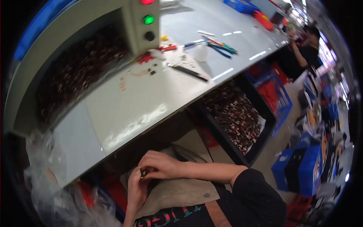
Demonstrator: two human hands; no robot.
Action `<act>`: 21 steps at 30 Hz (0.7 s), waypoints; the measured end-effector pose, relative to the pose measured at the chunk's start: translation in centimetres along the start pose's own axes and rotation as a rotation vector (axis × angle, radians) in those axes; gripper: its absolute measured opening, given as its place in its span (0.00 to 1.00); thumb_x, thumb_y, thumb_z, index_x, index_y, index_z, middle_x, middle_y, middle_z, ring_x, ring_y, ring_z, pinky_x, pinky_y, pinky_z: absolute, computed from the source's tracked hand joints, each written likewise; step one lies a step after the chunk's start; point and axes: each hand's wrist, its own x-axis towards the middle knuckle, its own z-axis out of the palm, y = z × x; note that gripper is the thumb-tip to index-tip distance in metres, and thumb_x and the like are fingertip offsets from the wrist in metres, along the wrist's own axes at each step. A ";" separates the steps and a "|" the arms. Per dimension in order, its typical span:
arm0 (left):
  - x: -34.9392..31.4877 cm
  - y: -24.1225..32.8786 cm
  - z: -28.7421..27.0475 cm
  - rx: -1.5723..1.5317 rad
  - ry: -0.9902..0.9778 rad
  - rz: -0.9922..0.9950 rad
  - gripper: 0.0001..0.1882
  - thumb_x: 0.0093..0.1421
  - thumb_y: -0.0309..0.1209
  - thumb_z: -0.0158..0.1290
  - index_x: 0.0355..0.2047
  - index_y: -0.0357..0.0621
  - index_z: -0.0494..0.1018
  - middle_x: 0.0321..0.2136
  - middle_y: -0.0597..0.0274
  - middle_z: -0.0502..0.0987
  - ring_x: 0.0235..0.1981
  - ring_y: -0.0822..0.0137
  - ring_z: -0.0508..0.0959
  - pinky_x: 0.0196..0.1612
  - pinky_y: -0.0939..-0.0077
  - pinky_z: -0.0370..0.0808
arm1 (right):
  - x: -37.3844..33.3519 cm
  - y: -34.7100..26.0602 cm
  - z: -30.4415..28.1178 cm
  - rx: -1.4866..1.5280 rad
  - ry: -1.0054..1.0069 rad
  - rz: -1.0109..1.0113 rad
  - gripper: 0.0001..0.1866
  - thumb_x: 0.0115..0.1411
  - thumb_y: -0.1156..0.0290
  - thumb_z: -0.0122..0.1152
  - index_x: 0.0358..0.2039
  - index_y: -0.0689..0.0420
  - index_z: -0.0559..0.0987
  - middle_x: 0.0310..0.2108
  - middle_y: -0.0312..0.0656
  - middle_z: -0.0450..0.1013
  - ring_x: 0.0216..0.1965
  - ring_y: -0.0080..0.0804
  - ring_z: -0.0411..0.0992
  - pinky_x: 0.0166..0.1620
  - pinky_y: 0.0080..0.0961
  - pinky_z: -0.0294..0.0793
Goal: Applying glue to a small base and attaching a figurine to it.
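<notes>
My two hands meet low in the view, close to my body and in front of a beige apron (181,195). A small dark piece with a brassy glint (143,173) sits between the fingertips; its exact kind is too small to make out. My right hand (160,165) is closed, its thumb and fingers pinching at the piece, with the forearm reaching in from the right. From below comes my left hand (135,186), closed round the other side of the piece. Part of its fingers is hidden behind the piece and the right hand.
Beyond the white worktop's edge (128,125) stands a machine (143,41) with a bin of dark bits. A black-handled knife (189,72), pliers (219,50) and a white bottle (201,53) lie or stand there. Right: a black tray (238,121), a blue crate (298,170), a person (308,51). Left: plastic bags (56,200).
</notes>
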 end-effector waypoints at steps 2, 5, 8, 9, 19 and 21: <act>0.2 0.0 0.4 0.111 -0.011 0.014 0.18 0.62 0.41 0.39 0.44 0.41 0.66 0.39 0.63 0.70 0.43 0.71 0.70 0.49 0.72 0.66 | -0.4 -0.2 -0.6 -0.020 0.021 -0.024 0.12 0.47 0.72 0.64 0.31 0.58 0.70 0.28 0.41 0.65 0.33 0.38 0.66 0.34 0.31 0.67; 0.0 0.1 0.8 0.138 -0.033 -0.002 0.18 0.62 0.43 0.39 0.44 0.42 0.66 0.40 0.64 0.69 0.43 0.71 0.70 0.48 0.71 0.65 | -0.5 -0.7 -0.8 0.000 0.037 -0.047 0.12 0.47 0.73 0.63 0.31 0.58 0.70 0.28 0.40 0.65 0.33 0.38 0.65 0.35 0.30 0.66; 0.5 0.0 1.3 0.141 -0.040 0.007 0.19 0.62 0.44 0.40 0.44 0.44 0.66 0.40 0.65 0.69 0.43 0.71 0.69 0.48 0.71 0.66 | -0.8 -0.3 -1.0 -0.015 0.060 -0.068 0.13 0.47 0.73 0.63 0.31 0.58 0.70 0.28 0.40 0.65 0.33 0.38 0.65 0.35 0.30 0.66; 0.6 0.0 1.3 0.127 -0.040 0.005 0.19 0.62 0.44 0.40 0.44 0.44 0.66 0.40 0.65 0.69 0.43 0.71 0.69 0.48 0.71 0.66 | -0.8 -0.4 -1.1 -0.025 0.073 -0.064 0.13 0.47 0.73 0.63 0.31 0.58 0.70 0.28 0.40 0.65 0.33 0.38 0.65 0.35 0.30 0.66; 0.2 0.3 1.8 0.171 0.004 -0.006 0.20 0.62 0.46 0.40 0.45 0.45 0.67 0.41 0.64 0.70 0.43 0.69 0.70 0.46 0.69 0.67 | -0.9 -0.8 -1.3 -0.031 0.088 -0.072 0.13 0.46 0.73 0.62 0.30 0.58 0.68 0.27 0.39 0.64 0.32 0.38 0.64 0.35 0.31 0.65; 0.4 0.1 2.0 0.183 -0.002 0.009 0.20 0.62 0.46 0.40 0.44 0.45 0.67 0.41 0.64 0.70 0.43 0.70 0.70 0.46 0.69 0.67 | -1.0 -0.9 -1.5 -0.014 0.101 -0.077 0.13 0.45 0.73 0.63 0.30 0.58 0.68 0.27 0.39 0.64 0.32 0.37 0.64 0.34 0.31 0.65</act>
